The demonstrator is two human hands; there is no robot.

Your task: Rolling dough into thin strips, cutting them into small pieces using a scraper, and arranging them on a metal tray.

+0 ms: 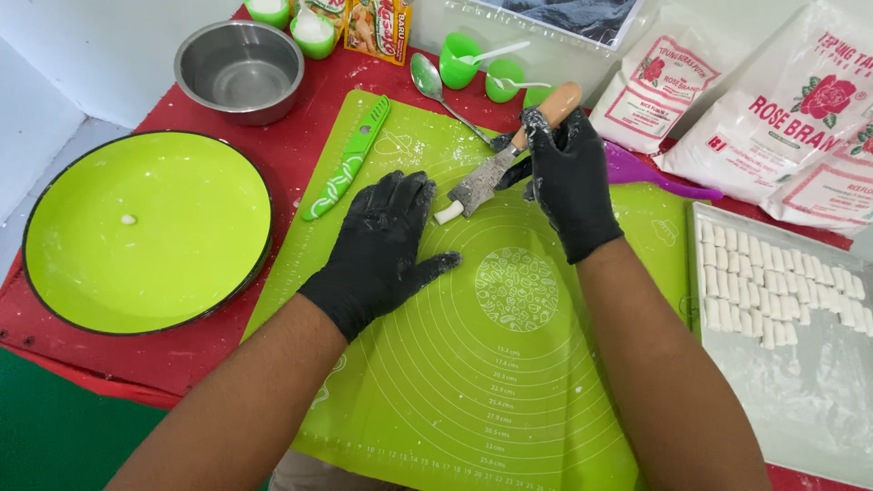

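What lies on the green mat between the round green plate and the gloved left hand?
In the head view, a green sheathed knife lies slantwise between the round green plate and the left hand.

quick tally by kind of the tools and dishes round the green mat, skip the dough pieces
Knives: 2, wooden-handled knife in right hand, green knife
Metal spoon: 1
Steel bowl: 1
Green plate: 1
Purple spatula: 1
Total: 6

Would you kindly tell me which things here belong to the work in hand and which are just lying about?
In use: right hand, knife, dough piece, left hand, green mat, tray of cut pieces.
Lying about: steel bowl, green plate, spoon, flour bags.
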